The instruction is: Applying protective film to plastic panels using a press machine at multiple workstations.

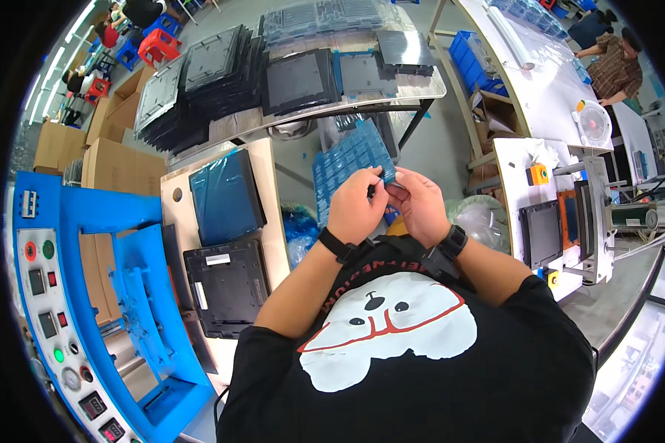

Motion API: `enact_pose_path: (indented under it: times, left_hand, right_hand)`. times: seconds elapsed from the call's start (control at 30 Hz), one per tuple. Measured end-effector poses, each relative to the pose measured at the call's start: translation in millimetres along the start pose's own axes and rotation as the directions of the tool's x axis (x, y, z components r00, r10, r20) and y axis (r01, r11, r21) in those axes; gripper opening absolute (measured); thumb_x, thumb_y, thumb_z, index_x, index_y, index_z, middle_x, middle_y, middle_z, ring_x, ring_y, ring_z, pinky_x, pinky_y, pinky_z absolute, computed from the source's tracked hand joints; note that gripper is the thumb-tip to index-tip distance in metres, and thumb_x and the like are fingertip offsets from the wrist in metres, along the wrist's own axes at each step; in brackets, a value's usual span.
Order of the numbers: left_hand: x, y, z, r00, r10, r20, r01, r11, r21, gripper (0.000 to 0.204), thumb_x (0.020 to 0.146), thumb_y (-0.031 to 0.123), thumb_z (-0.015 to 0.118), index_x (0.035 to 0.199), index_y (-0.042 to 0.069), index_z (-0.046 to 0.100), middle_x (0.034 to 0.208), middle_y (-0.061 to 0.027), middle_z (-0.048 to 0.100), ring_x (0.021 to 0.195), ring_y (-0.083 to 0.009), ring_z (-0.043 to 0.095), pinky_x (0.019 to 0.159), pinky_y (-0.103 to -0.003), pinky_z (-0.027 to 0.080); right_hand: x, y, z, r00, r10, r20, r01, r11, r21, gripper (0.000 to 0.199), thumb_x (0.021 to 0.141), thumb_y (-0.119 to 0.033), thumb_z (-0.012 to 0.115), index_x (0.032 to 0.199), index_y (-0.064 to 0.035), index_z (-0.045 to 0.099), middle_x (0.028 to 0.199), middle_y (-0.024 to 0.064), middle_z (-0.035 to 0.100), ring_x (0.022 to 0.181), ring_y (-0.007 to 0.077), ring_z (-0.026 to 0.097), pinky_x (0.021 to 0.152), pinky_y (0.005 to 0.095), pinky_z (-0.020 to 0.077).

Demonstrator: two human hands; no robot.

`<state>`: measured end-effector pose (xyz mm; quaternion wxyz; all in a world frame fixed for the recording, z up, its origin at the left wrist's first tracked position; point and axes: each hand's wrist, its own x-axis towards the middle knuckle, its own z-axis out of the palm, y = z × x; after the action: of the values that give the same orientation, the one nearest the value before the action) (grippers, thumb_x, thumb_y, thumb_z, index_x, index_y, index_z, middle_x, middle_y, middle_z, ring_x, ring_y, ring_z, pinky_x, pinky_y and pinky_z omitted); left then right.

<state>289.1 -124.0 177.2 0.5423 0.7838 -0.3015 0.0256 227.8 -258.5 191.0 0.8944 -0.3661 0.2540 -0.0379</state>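
A blue film sheet (347,159) with rows of small rectangular pieces hangs tilted in front of my chest. My left hand (358,203) is closed at its lower right edge, thumb and fingers pinched together. A small dark bit shows beside that thumb. Close by on the right, my right hand (419,203) pinches the same corner, its fingertips nearly meeting those of the left. Exactly what lies between the fingertips is too small to make out. Both wrists wear black bands.
Stacks of black panels (225,70) cover the far table. To my left, a blue-filmed panel (225,196) and a black frame (227,284) lie on a wooden bench, beside a blue press machine (137,295). A fixture (569,221) stands right; a person (617,66) works beyond.
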Motion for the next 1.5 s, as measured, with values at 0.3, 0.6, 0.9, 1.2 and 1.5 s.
enact_pose_path:
  times: [0.3, 0.6, 0.9, 1.2, 1.5]
  left_hand:
    - [6, -3, 11, 0.993, 0.040, 0.110, -0.062, 0.978, 0.199, 0.019, 0.086, 0.015, 0.068, 0.097, 0.001, 0.072, 0.102, -0.0172, 0.070, 0.097, -0.0323, 0.067, 0.085, -0.038, 0.054]
    - [21, -5, 20, 0.997, 0.014, 0.072, -0.030, 0.972, 0.233, 0.009, 0.085, 0.009, 0.066, 0.088, 0.002, 0.069, 0.093, -0.0145, 0.070, 0.084, -0.0322, 0.068, 0.074, -0.038, 0.055]
    - [30, -27, 25, 0.998, -0.034, -0.055, 0.048, 0.960, 0.276, 0.007, 0.090, 0.007, 0.059, 0.092, 0.001, 0.055, 0.086, -0.0158, 0.060, 0.076, -0.0348, 0.060, 0.067, -0.041, 0.048]
    - [33, -17, 14, 0.993, 0.072, 0.096, -0.097, 0.953, 0.287, 0.020, 0.085, 0.009, 0.068, 0.103, 0.003, 0.064, 0.088, -0.0137, 0.060, 0.077, -0.0306, 0.060, 0.069, -0.037, 0.049]
    - [22, -52, 9, 0.941, -0.338, 0.021, 0.339, 0.941, -0.020, 0.011, 0.094, 0.010, 0.060, 0.093, 0.000, 0.064, 0.081, -0.0049, 0.063, 0.066, -0.0129, 0.059, 0.058, -0.029, 0.048]
  right_hand:
    - [30, 28, -45, 0.994, 0.107, 0.002, -0.107, 0.994, -0.021, 0.018, 0.093, -0.011, 0.063, 0.108, -0.0002, 0.065, 0.100, 0.0089, 0.067, 0.089, 0.0151, 0.065, 0.078, 0.0298, 0.0555]
    - [43, 1, -32, 0.996, 0.086, 0.010, -0.085, 0.993, -0.085, 0.020, 0.093, -0.008, 0.063, 0.107, 0.0054, 0.063, 0.102, 0.0120, 0.066, 0.091, 0.0179, 0.066, 0.081, 0.0304, 0.0580]
    - [59, -8, -28, 0.993, 0.065, 0.098, -0.051, 0.989, -0.139, 0.018, 0.091, -0.005, 0.061, 0.106, 0.0049, 0.063, 0.101, 0.0100, 0.066, 0.089, 0.0165, 0.066, 0.082, 0.0300, 0.0582]
    - [60, -4, -29, 0.987, 0.087, 0.135, -0.077, 0.994, -0.083, 0.017, 0.092, -0.003, 0.060, 0.107, 0.0057, 0.060, 0.101, 0.0105, 0.064, 0.091, 0.0170, 0.066, 0.082, 0.0306, 0.0591]
    - [58, 4, -35, 0.983, 0.085, 0.165, -0.050, 0.977, -0.208, 0.018, 0.091, -0.003, 0.061, 0.107, 0.0069, 0.062, 0.102, 0.0121, 0.066, 0.091, 0.0181, 0.067, 0.084, 0.0311, 0.0590]
